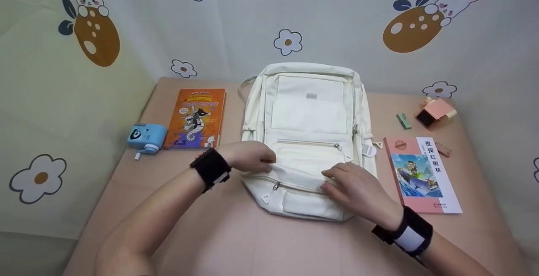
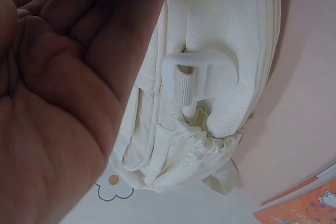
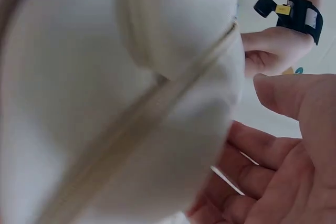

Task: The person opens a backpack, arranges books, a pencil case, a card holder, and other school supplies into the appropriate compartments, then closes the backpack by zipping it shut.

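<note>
Backpack [image 1: 309, 116] near the desk's [image 1: 236, 242] far edge, I see left hand [image 1: 252, 156] pinching pocket fabric [image 1: 297, 176], right hand [image 1: 358, 187] loose-fingered; lopsided tugging could jam the zipper [image 1: 276, 186].

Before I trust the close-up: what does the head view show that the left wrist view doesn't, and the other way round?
Head only: the right grip, blue sharpener, pink book, green block, small reddish block and boxy pink item.

Left wrist only: the palm side of the left grip and the white buckle on the bag's near side.

Both: the bag, the left grip, the orange book (just a corner in the wrist view) and flower prints.
</note>
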Available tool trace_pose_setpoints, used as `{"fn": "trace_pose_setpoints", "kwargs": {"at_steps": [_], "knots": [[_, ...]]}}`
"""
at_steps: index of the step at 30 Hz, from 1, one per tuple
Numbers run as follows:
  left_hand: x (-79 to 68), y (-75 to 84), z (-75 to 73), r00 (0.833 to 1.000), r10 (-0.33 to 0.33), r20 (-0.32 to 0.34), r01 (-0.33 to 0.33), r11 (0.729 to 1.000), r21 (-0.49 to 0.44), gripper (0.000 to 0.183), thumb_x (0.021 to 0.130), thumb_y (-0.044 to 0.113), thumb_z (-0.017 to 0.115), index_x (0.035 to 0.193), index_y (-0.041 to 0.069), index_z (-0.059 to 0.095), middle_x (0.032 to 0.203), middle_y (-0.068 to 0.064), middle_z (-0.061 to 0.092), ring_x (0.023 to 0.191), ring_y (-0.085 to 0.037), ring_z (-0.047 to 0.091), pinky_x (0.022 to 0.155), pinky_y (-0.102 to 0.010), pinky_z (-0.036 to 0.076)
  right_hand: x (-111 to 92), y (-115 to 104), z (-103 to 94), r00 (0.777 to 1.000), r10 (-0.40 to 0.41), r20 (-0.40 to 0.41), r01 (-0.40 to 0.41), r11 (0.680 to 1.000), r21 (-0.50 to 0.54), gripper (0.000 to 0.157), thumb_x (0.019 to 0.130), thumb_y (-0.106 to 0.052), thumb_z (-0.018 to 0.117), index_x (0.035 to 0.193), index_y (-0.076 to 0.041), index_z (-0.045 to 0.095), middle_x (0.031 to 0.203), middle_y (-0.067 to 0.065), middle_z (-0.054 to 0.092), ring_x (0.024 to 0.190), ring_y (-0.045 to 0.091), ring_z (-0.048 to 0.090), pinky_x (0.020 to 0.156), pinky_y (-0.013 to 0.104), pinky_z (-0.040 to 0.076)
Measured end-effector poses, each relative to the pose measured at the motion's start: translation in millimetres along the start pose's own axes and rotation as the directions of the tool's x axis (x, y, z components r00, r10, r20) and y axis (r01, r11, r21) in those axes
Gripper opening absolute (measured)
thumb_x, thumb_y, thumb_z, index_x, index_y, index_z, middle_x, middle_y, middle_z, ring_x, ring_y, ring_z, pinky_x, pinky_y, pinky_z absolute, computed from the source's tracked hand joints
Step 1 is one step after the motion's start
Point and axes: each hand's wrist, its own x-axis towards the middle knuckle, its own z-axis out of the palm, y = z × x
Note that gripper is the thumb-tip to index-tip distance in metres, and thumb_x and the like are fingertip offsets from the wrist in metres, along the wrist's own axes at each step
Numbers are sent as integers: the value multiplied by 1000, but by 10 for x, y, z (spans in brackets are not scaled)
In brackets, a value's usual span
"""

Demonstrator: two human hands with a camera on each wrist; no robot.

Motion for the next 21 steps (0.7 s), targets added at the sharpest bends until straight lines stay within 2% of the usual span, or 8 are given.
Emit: {"fn": "trace_pose_setpoints", "kwargs": {"at_steps": [7,12,16,19,21], "knots": [[-45,28,43,999,-18,-43,17,1000,-17,19,98,11,61,79,12,57,72,5,48,68,-13,47,68,-31,39,68,-10,115,999,25,-26,-22,994,105,28,98,-35,70,116,-14,75,104,-5,72,99,12,67,85,36,54],[-66,46,124,995,-27,-97,25,1000,-18,19,98,10,59,79,13,56,72,4,49,68,-15,48,67,-32,40,166,-47,180,1000,25,-7,-24,993,113,25,97,-36,72,111,-16,76,100,-7,72,94,11,67,83,36,54],[-91,80,173,990,-38,-135,37,999,-10,17,98,9,57,81,12,58,72,2,50,68,-16,48,66,-33,41,219,-68,224,999,38,7,-39,995,95,16,97,-36,71,102,-22,76,91,-13,70,83,5,64,74,32,53],[-139,139,219,981,-75,-177,73,997,-13,7,96,11,61,92,10,66,78,0,58,71,-16,52,68,-35,45,243,-72,254,999,47,4,-47,995,83,13,98,-36,70,95,-24,73,83,-15,66,72,3,59,66,31,50],[-191,207,258,965,-95,-243,101,995,10,11,94,15,65,102,9,69,88,-2,63,77,-17,56,71,-36,49,254,-75,267,999,49,3,-49,996,76,13,99,-36,69,93,-24,71,79,-16,63,68,3,56,62,30,47]]}}
